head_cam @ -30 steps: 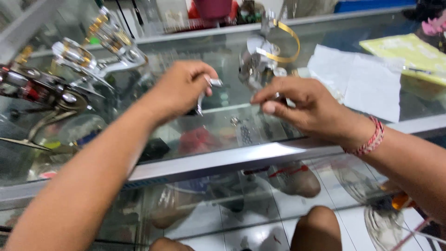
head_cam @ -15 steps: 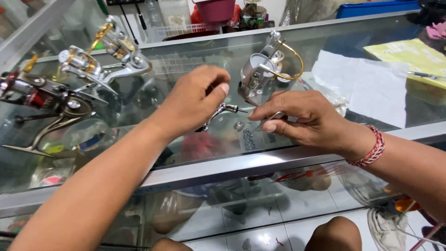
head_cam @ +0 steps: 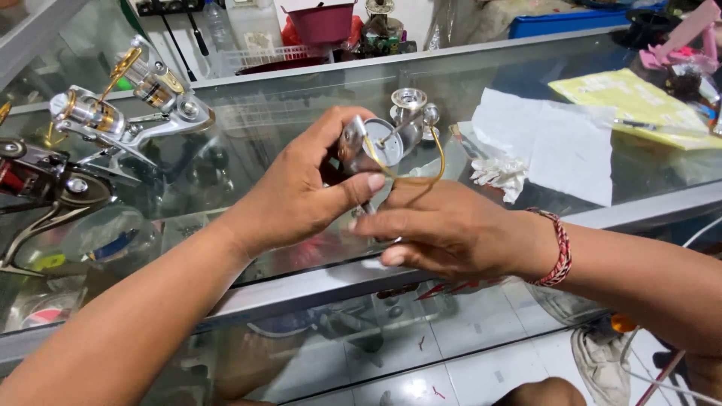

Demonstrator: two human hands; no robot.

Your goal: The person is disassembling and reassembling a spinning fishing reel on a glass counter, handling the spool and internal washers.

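I see my left hand (head_cam: 301, 192) closed in a firm grip around a small silver spinning fishing reel with a gold wire bail (head_cam: 380, 143), lifted clear above the glass tabletop (head_cam: 301, 113); my right hand (head_cam: 451, 229) sits just below and in front of it, fingers drawn together as if pinching something small at the reel's underside, but what it pinches is hidden by the fingers and blur, so I cannot tell; the gold bail loops down and touches the back of that hand.

As to progress, I judge the work on the reel to be in the middle: the reel is off the tabletop and in both hands, its spool face and bail look in place, and a silver handle knob (head_cam: 410, 101) shows just behind it; whether that knob is fitted to the held reel I cannot tell.

To the left two further silver-and-gold spinning reels (head_cam: 128, 98) stand on the glass, and a dark red-trimmed reel (head_cam: 45, 188) lies at the far left edge.

Of paper and packages: a crumpled white sheet (head_cam: 556, 139) lies to the right of the hands, a flat yellow printed pad (head_cam: 632, 101) beyond it, a pink folded card (head_cam: 688, 37) at the far right corner, and a maroon plastic tub (head_cam: 323, 22) behind the tabletop.
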